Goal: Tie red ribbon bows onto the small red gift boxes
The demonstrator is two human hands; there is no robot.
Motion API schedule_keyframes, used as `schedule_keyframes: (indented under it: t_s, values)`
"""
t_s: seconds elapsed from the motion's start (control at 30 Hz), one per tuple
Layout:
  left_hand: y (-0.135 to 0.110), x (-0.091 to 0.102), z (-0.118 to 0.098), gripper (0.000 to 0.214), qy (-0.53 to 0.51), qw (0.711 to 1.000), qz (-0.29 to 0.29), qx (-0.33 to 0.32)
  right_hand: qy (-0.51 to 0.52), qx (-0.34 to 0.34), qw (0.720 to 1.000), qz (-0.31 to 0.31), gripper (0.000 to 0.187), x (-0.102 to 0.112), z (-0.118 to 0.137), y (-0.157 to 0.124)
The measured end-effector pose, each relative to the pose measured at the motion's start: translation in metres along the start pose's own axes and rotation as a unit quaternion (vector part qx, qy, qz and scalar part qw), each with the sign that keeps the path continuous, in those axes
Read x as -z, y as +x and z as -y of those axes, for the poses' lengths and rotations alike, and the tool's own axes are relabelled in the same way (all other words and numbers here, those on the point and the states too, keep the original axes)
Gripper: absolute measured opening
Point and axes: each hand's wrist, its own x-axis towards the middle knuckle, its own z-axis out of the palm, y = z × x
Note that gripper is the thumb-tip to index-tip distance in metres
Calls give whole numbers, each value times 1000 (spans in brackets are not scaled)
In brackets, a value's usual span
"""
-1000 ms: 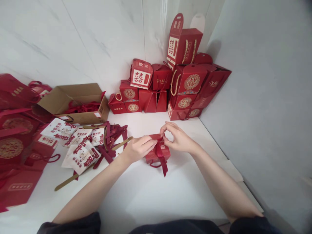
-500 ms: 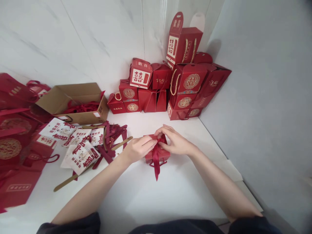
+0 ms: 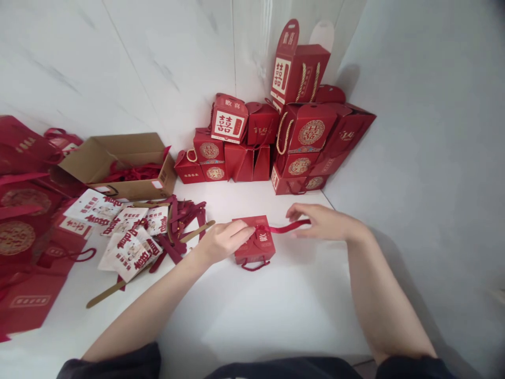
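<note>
A small red gift box point(image 3: 254, 246) sits on the white table in front of me. My left hand point(image 3: 221, 241) rests on its left side, fingers pressed down on the lid by the knot. My right hand point(image 3: 319, 222) is out to the right of the box, pinching the end of a red ribbon point(image 3: 286, 228). The ribbon runs taut from the knot on the lid to my fingers. A loop of ribbon hangs at the box's front edge.
A stack of red gift boxes point(image 3: 276, 137) fills the far corner. A cardboard box point(image 3: 118, 166) with red ribbons stands at the left. Printed cards point(image 3: 126, 231), loose ribbons point(image 3: 181, 221) and flat red bags point(image 3: 23, 252) lie beside it. A grey wall point(image 3: 426, 158) rises on the right.
My right hand left the top of the box and moved right, drawing the ribbon end out taut. The ribbon tail that hung over the front is gone. My left hand stayed put.
</note>
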Motion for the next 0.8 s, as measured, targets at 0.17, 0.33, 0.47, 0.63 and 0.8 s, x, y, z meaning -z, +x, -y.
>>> schedule_keyframes:
  t_s: [0.17, 0.33, 0.47, 0.63, 0.8]
  values:
    - [-2, 0, 2, 23, -1, 1000, 0, -6, 268, -60, 949, 153, 48, -37, -9, 28]
    - [-2, -1, 4, 22, -56, 998, -4, 33, 384, -34, 912, 141, 48, -54, 2, 40]
    - [6, 4, 5, 18, -147, 981, 17, 123, 400, -37, 905, 137, 35, -49, 11, 34]
    - [19, 17, 9, 22, -298, 905, 73, 296, 387, -13, 911, 141, 37, -44, 14, 32]
    - [16, 22, 22, 27, -437, 778, 175, 416, 389, -4, 903, 184, 33, -43, 11, 32]
